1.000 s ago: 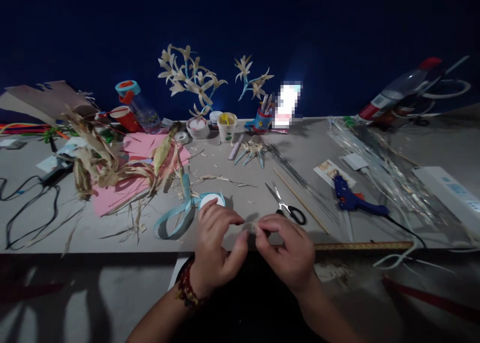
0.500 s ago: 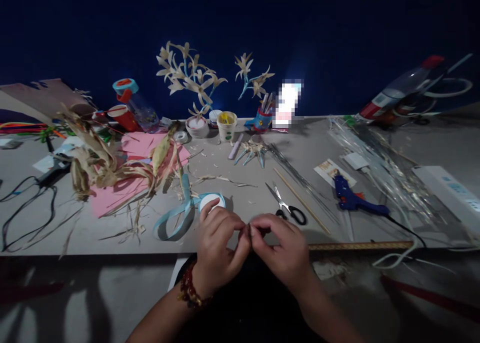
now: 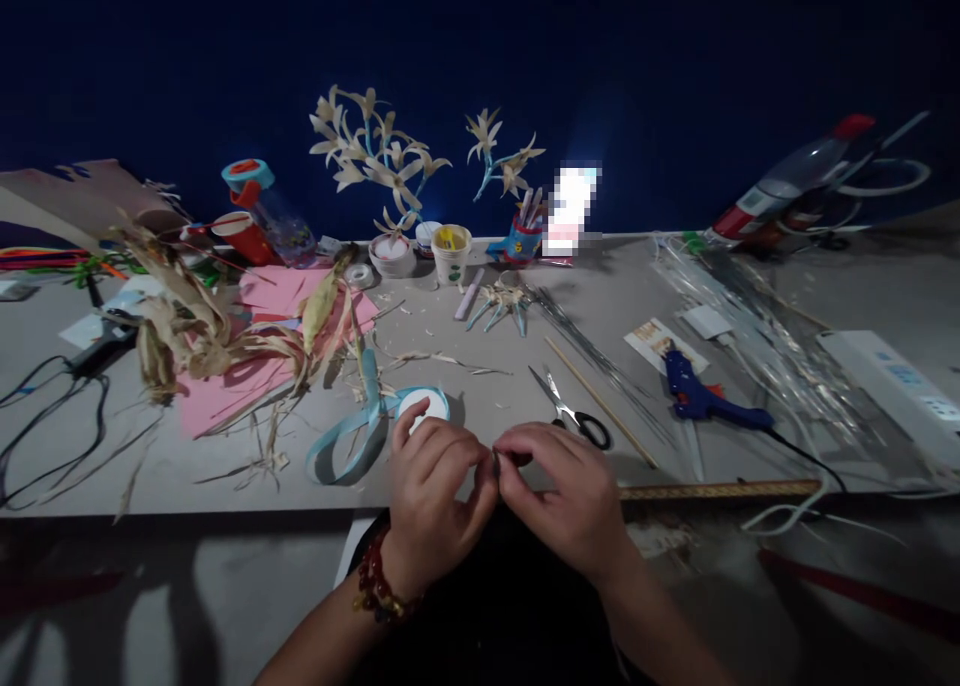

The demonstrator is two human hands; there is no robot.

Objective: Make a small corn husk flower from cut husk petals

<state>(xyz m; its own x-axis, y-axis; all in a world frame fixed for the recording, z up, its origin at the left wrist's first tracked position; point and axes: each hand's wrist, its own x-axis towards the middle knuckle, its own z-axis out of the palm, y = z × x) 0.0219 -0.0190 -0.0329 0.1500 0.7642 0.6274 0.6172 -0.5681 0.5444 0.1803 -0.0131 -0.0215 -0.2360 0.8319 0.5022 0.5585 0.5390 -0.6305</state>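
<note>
My left hand and my right hand meet fingertip to fingertip just over the table's front edge. Each is closed in a pinch of thumb and forefinger; whatever lies between the tips is too small and hidden to name. Behind my left hand sits a roll of light blue ribbon, its loose end looped on the table. Black-handled scissors lie partly open beyond my right hand, with a thin wooden stick beside them. Several small blue-stemmed husk flowers rest farther back.
Dried corn husks lie over pink paper at left. Husk-flower branches stand at the back near a paper cup. To the right are a blue glue gun, thin wires, a power strip and a bottle.
My hands stay pinched together at nearly the same spot, the right fingers shifted slightly. The whole view has moved a little; nothing on the table has visibly been moved.
</note>
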